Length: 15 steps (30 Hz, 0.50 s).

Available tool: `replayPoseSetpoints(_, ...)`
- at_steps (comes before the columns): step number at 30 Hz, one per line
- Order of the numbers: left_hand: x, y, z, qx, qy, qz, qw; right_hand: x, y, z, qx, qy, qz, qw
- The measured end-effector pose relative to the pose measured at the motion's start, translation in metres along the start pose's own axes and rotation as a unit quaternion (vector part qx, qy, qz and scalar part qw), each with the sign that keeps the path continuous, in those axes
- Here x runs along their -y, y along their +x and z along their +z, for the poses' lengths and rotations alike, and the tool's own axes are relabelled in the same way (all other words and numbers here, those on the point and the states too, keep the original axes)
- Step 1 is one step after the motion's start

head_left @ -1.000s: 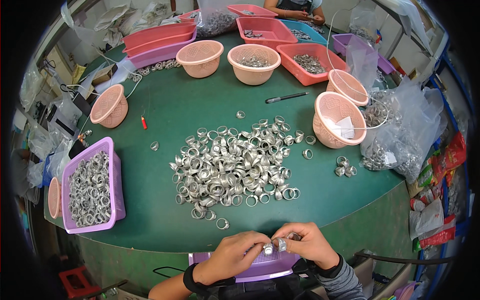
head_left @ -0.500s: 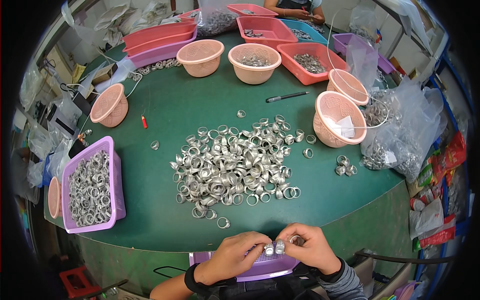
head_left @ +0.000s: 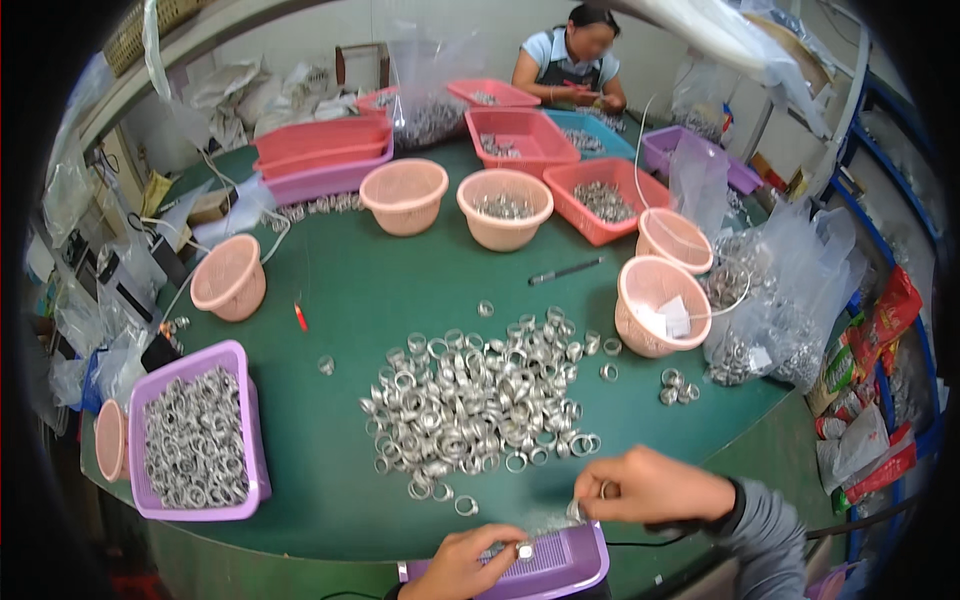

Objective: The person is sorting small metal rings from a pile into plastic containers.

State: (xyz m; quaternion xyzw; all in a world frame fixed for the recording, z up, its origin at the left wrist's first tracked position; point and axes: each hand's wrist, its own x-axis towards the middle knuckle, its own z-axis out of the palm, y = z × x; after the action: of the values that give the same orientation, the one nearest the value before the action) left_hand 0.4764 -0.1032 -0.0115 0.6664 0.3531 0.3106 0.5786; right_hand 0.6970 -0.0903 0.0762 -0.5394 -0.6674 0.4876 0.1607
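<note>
My left hand [head_left: 462, 566] pinches a silver ring [head_left: 524, 551] between thumb and fingertips, low over a purple basket [head_left: 592, 570] at the table's near edge. To its right and a little higher, my right hand [head_left: 648, 484] has thumb and fingers closed on another silver ring [head_left: 574, 509]. A further ring [head_left: 604, 489] shows by the fingers of that hand. A blurred clear streak lies between the two hands; I cannot make out what it is. Just beyond them, a large heap of silver rings [head_left: 470, 400] covers the middle of the green table.
A purple basket full of rings [head_left: 195, 440] stands at left. Peach bowls [head_left: 505, 210], red trays [head_left: 604, 200] and clear bags of rings [head_left: 765, 320] line the back and right. A pen [head_left: 566, 271] and red marker-like stick [head_left: 301, 317] lie loose. A co-worker [head_left: 570, 65] sits opposite.
My hands have moved apart: the right went up and to the right, the left lower, each with a ring. The view has tilted upward, so the co-worker shows more fully.
</note>
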Motion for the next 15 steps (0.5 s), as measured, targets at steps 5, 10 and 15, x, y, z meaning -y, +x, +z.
replayPoseSetpoints(5, 0.01, -0.012, -0.003, -0.018, -0.05, -0.048, 0.997, 0.011, 0.095, -0.088, -0.261, 0.021, -0.003, 0.965)
replayPoseSetpoints(10, 0.008, -0.015, -0.006, 0.0, -0.085, -0.042, 0.995, 0.003, 0.121, -0.13, -0.298, 0.202, 0.02, 0.933)
replayPoseSetpoints(15, 0.003, -0.018, -0.014, -0.062, 0.0, -0.036, 0.997, 0.003, 0.043, -0.019, 0.003, 0.285, 0.11, 0.952)
